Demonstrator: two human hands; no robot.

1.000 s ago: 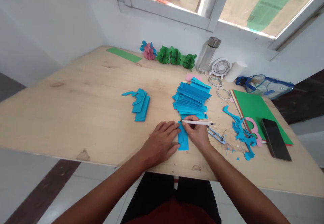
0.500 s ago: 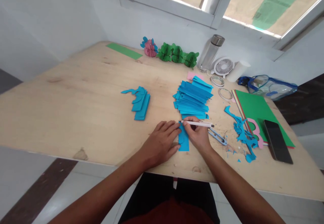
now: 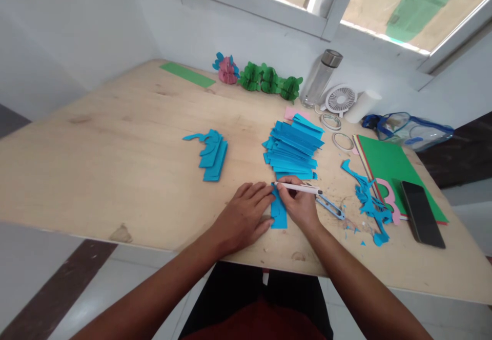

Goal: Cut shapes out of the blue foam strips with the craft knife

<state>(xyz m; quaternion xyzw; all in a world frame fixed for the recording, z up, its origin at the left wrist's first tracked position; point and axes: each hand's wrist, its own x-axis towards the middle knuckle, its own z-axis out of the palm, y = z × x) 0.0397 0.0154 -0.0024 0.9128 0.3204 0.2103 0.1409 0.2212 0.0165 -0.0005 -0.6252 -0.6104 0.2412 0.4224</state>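
Near the front edge of the worktop (image 3: 134, 186) I have the left hand (image 3: 246, 217) flat, fingertips on the blue paper strip (image 3: 280, 218), the right hand (image 3: 300, 206) pinching a pale pen (image 3: 299, 188). I'd expect light, easily creased paper — best held along its long sides.

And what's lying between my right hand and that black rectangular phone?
In the head view, between your right hand and the phone lie a slim light-blue tool, tangled blue paper scraps and a curvy pink paper cutout overlapping a green-topped paper stack.
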